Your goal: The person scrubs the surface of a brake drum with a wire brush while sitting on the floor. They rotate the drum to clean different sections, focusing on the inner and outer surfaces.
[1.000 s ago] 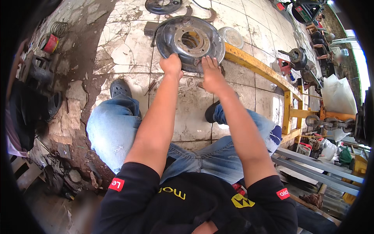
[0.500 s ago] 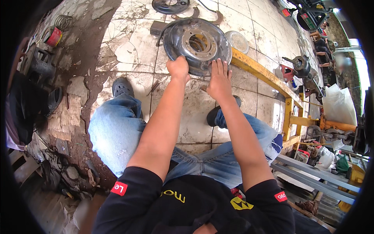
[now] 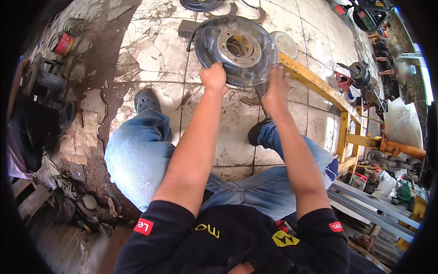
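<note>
A round black brake backing plate [image 3: 211,49], with a lighter metal ring and large hole in its middle, is held tilted over the tiled floor. My left hand [image 3: 213,78] is closed around its near left rim, the thumb side showing. At the near right rim is my right hand [image 3: 276,93], its fingers stretched out and smeared by motion. I cannot tell whether they touch the plate. A dark bar and a curved brake shoe [image 3: 250,101] show below the plate, beside my right hand.
A yellow metal frame [image 3: 315,86] runs from behind the plate to the right. Beyond the plate lie a round pale lid [image 3: 284,44], a dark block [image 3: 186,28], curved brake shoes [image 3: 235,10] and another black plate [image 3: 200,3]. A coil spring [image 3: 73,26] lies far left.
My right hand has turned from lying flat on the plate to edge-on at its right rim. The plate has shifted slightly right in the picture. My left hand keeps its grip.
</note>
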{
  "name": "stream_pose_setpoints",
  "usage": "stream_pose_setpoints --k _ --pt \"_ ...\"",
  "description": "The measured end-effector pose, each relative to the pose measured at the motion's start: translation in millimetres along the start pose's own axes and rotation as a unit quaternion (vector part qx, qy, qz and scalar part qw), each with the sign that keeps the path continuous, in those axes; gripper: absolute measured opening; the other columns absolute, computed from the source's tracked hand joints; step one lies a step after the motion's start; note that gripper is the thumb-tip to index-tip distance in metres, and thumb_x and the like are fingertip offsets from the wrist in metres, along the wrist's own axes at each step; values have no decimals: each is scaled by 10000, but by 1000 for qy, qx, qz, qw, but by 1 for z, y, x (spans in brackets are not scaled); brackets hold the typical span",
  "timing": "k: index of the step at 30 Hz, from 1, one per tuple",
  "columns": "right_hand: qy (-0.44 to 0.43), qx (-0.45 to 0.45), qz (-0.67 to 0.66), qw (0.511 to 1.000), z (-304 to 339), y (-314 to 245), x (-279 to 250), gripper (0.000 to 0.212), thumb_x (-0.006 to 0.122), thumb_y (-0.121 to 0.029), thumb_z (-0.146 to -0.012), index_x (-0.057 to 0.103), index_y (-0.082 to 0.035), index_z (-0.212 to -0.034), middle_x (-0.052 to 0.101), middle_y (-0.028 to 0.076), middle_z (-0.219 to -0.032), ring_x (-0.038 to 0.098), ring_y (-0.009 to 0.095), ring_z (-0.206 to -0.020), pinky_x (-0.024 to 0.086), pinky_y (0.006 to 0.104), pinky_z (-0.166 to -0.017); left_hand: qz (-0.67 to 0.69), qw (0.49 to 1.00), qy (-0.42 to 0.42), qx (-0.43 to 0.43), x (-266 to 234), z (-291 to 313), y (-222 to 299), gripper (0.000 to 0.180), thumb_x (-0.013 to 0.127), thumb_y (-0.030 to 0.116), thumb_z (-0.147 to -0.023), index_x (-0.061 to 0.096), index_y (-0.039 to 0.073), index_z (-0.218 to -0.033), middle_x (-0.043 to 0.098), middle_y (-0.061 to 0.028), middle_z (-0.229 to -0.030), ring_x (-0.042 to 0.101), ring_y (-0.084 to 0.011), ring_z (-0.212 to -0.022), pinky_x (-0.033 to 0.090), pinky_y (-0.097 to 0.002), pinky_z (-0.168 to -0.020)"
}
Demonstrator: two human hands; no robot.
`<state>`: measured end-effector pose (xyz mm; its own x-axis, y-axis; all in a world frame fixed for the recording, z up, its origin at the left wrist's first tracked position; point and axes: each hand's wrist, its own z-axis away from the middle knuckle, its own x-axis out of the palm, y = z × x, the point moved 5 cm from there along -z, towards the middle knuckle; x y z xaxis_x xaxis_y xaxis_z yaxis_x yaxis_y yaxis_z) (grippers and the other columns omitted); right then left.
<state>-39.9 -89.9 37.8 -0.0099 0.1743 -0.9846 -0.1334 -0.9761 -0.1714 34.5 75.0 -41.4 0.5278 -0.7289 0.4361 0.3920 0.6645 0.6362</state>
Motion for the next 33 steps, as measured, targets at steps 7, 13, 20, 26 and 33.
stream_pose_setpoints --k 7,13,20,26,33 --pt "-32 -154 64 985 33 -16 19 843 530 123 -794 252 -115 -1553 196 188 -1614 179 381 -1492 190 529 -1201 -1 996 -91 -23 1 -19 -9 397 590 84 -880 518 -109 -1219 617 -213 -1162 650 -321 -1007 550 -430 -865" --pt "64 12 -205 977 23 6 -1 896 550 108 -747 205 -75 -1553 231 211 -1591 202 447 -1465 218 535 -1186 -101 982 -137 -78 -6 -33 20 352 602 171 -912 527 -21 -1198 634 -152 -1110 672 -279 -940 592 -437 -800" --pt "62 23 -157 985 32 -9 15 897 536 111 -740 196 -55 -1553 186 214 -1604 152 419 -1485 202 489 -1204 -71 989 -116 -50 -2 -37 12 369 541 15 -877 476 -118 -1215 593 -236 -1131 651 -334 -984 576 -459 -852" --pt "35 34 -45 998 36 -28 22 826 610 7 -769 284 -71 -1524 169 202 -1606 144 434 -1483 220 543 -1178 -46 992 -114 -40 -6 -25 2 359 546 5 -850 504 -119 -1184 590 -212 -1148 639 -339 -969 545 -470 -887" --pt "66 19 0 998 25 -14 33 873 635 45 -723 295 -84 -1517 218 180 -1594 192 437 -1463 319 538 -1111 -16 984 -134 -114 1 -13 1 291 541 33 -842 533 -63 -1116 619 -175 -1015 662 -286 -828 575 -425 -681"
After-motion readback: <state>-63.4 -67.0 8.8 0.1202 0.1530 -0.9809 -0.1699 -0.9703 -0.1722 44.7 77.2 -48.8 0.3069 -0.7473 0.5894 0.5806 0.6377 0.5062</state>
